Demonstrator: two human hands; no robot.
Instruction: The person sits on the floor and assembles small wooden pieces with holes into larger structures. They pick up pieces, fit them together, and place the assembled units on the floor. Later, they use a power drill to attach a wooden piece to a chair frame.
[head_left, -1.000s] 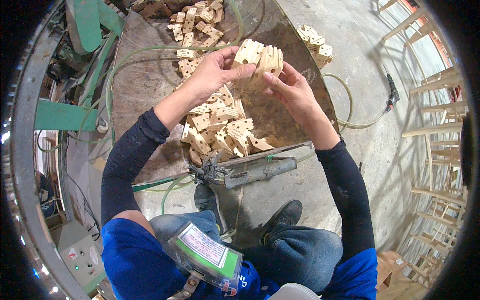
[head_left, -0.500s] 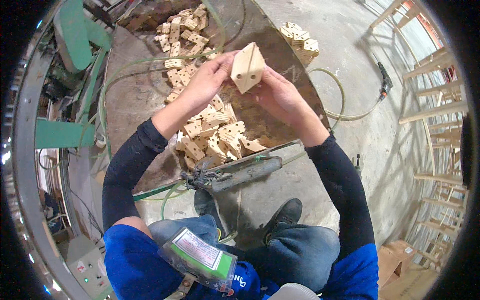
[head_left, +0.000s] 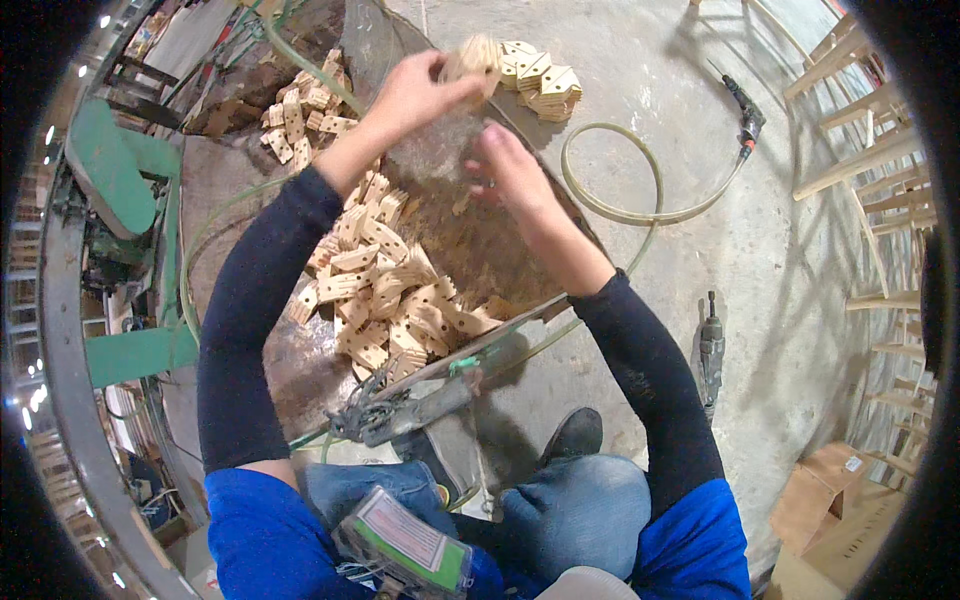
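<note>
My left hand (head_left: 420, 92) grips a pale wooden block (head_left: 472, 62) at the far edge of the worktable; motion blurs the block. Just right of and nearer than it, my right hand (head_left: 508, 168) holds nothing, its blurred fingers apart. Beyond the table edge, next to the held block, stands a stack of drilled wooden blocks (head_left: 545, 82) on the floor. A heap of loose wooden blocks (head_left: 385, 290) with drilled holes covers the near part of the table, and a smaller heap (head_left: 300, 115) lies farther off at the left.
The dark worktable (head_left: 455, 225) has a green machine (head_left: 110, 170) to its left. A pale hose (head_left: 625, 215) loops over the floor to a power tool (head_left: 745, 115). Another tool (head_left: 711, 350) lies nearer. Wooden frames (head_left: 870, 170) and a cardboard box (head_left: 820, 490) stand at right.
Both hands held the block together; now my right hand has let go. My left hand has carried the block toward the stack beyond the table edge, and the view has shifted rightward.
</note>
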